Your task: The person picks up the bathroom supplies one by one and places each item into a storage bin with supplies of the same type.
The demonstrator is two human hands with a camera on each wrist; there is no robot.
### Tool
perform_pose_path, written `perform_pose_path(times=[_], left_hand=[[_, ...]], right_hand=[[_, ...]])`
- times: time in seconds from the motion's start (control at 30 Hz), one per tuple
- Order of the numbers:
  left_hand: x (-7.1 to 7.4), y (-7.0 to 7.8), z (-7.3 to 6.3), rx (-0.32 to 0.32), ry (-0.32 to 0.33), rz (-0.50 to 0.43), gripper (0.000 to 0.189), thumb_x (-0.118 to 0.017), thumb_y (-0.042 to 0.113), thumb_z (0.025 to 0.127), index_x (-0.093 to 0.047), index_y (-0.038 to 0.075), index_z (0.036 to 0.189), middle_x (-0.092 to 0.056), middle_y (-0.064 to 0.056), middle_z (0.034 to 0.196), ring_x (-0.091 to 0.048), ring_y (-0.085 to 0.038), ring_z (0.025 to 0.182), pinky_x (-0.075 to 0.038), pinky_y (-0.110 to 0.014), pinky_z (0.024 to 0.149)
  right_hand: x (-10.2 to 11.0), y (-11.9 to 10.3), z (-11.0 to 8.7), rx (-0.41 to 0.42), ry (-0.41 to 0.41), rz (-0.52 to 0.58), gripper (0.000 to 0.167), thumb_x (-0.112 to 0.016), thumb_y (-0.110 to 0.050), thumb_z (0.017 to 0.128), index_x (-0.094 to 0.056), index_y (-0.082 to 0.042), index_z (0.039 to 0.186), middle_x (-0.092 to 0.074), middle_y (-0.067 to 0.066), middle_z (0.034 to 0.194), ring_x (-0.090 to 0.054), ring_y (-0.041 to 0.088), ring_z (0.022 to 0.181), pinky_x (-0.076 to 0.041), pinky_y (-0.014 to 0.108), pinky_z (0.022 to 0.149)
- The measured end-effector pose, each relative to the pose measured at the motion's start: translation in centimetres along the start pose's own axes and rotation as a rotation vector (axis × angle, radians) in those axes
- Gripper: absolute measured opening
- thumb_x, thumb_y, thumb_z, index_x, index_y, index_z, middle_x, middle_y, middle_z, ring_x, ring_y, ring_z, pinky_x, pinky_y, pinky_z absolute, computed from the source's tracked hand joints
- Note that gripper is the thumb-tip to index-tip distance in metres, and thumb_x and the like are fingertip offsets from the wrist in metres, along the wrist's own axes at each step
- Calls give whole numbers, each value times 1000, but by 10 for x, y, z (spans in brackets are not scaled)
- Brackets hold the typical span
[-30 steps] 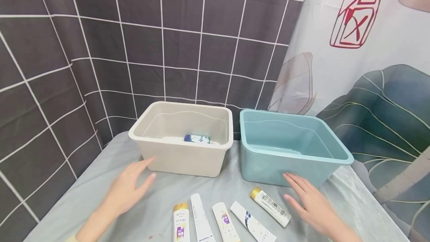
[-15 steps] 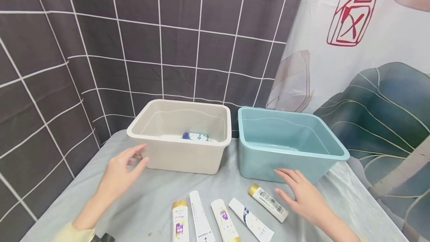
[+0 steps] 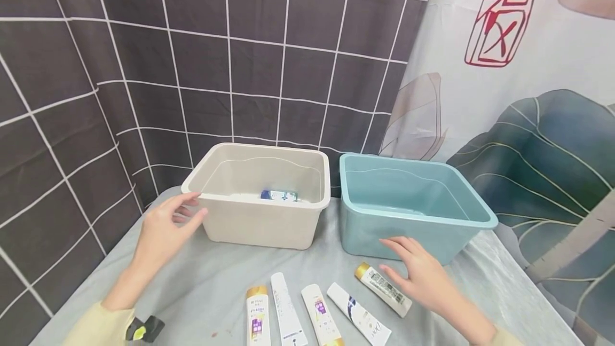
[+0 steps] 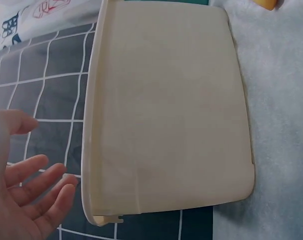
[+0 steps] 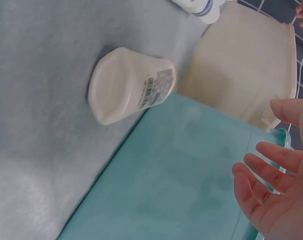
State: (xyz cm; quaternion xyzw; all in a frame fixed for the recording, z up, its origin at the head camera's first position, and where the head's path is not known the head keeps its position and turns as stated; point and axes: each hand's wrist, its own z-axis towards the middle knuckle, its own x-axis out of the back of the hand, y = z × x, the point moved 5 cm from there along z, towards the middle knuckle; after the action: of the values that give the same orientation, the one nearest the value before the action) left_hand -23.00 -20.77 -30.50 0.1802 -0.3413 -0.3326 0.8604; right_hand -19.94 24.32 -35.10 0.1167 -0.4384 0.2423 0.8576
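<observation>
My left hand (image 3: 163,231) hovers by the front left corner of the beige bin (image 3: 261,223), fingers loosely bent, thumb apart, nothing held. In the left wrist view its fingers (image 4: 39,187) are beside the bin's rim. My right hand (image 3: 423,276) is in front of the teal bin (image 3: 394,234), relaxed and holding nothing. Nearest to it lies a white bottle (image 3: 386,291) with a gold cap and a barcode label; the right wrist view shows its base end. Inside the beige bin lies a small blue and white package (image 3: 280,195).
Left of the barcode bottle lie a white tube with a blue mark (image 3: 357,314), a white bottle with a purple label (image 3: 321,314), a slim white tube (image 3: 288,311) and a gold-capped bottle (image 3: 258,315). A grey cloth (image 3: 202,292) covers the table; dark checked curtain (image 3: 259,68) hangs behind.
My left hand has moved up and left toward the beige bin's rim. My right hand has shifted left, closer to the barcode bottle. The bins, bottles and tubes keep their places.
</observation>
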Motion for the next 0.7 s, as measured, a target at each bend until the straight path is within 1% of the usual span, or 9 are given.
perform_pose_path(times=[0.17,0.3,0.4,0.57,0.7], left_hand=[[3,-1,6,11,15,2,31,-76,10,79,-71,5,109,-73,-11,90,-57,11,72,-44,0,66],[4,-4,13,41,13,-14,30,-75,11,80,-70,4,109,-72,-13,90,-51,21,70,-44,0,63],[5,-6,20,59,10,-17,30,-75,12,81,-70,3,109,-73,-15,90,-47,26,68,-43,-1,61],[6,-11,30,76,-1,21,31,-73,16,83,-70,4,111,-73,-14,90,-44,28,68,-40,-3,60],[5,-17,36,103,-22,47,31,-70,21,85,-70,7,113,-74,-12,92,-44,27,68,-39,-8,60]], right_hand=[[-2,-3,4,9,6,16,48,-79,-28,75,-65,-13,118,-64,-4,110,-61,16,101,-54,38,80],[-4,-4,5,3,9,24,49,-80,-28,74,-65,-13,118,-65,-4,109,-62,16,99,-54,38,77],[-5,-5,7,-5,11,24,50,-81,-29,73,-66,-14,118,-65,-5,108,-62,14,94,-55,35,73],[-9,-6,9,-16,7,35,52,-83,-30,70,-66,-15,117,-65,-5,105,-61,10,81,-52,27,64],[-11,-6,8,-31,7,54,53,-85,-30,67,-66,-16,115,-65,-8,101,-56,4,74,-45,20,56]])
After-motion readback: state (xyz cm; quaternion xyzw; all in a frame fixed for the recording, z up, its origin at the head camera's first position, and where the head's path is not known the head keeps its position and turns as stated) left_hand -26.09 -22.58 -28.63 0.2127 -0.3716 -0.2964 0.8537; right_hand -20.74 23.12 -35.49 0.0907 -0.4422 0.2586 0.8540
